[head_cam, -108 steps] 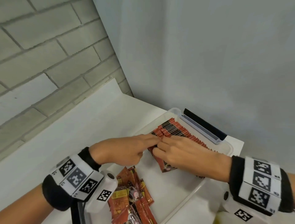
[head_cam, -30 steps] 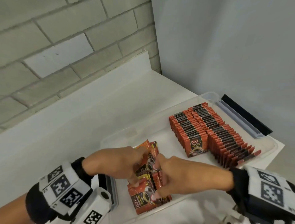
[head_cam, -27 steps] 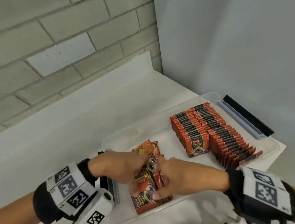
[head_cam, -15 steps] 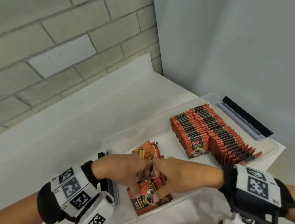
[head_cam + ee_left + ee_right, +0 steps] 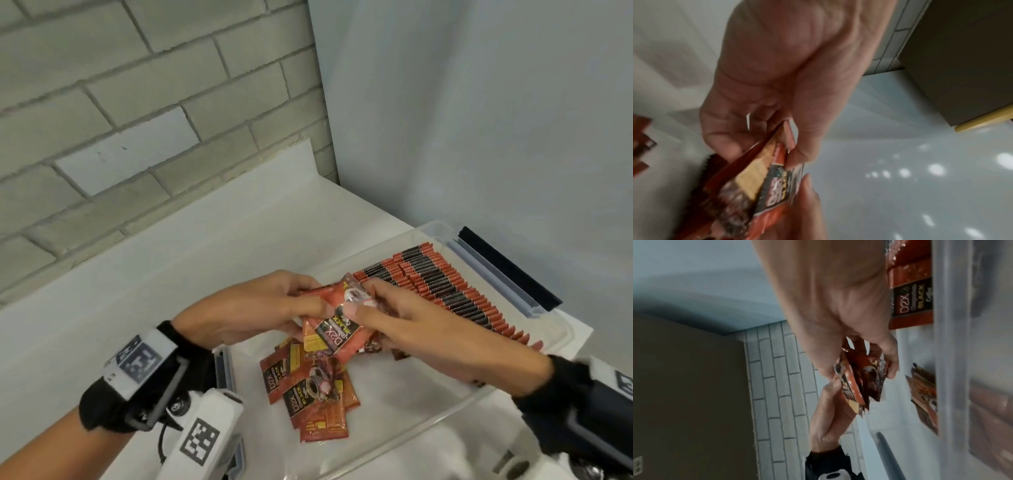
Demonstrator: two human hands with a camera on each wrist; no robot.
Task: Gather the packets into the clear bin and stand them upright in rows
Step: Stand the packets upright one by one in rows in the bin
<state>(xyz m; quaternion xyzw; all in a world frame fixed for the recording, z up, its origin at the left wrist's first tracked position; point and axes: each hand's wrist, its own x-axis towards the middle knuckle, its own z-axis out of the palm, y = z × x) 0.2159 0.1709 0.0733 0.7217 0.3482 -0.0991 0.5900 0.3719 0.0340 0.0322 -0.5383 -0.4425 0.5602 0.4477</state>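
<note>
Both hands hold one small bundle of red and black coffee packets [image 5: 337, 329] above the clear bin [image 5: 445, 416]. My left hand [image 5: 274, 305] pinches the bundle's left end, thumb on top. My right hand [image 5: 383, 311] grips its right end, thumb on the front packet. In the left wrist view the bundle [image 5: 764, 183] sits between my left thumb and fingers. In the right wrist view the bundle [image 5: 861, 378] shows between both hands. A loose pile of packets [image 5: 308, 387] lies flat on the bin floor below. Rows of upright packets [image 5: 445, 284] fill the bin's far right part.
The bin stands on a white counter [image 5: 171, 291] in a corner, a brick wall [image 5: 137, 102] at the back and a plain wall [image 5: 479, 120] on the right. A black strip [image 5: 507, 267] lies behind the bin's far end. A bin latch [image 5: 222, 363] sits by my left wrist.
Both hands have lifted a bundle of packets up from the loose pile and carried it toward the upright rows. The rest of the pile stays flat on the bin floor.
</note>
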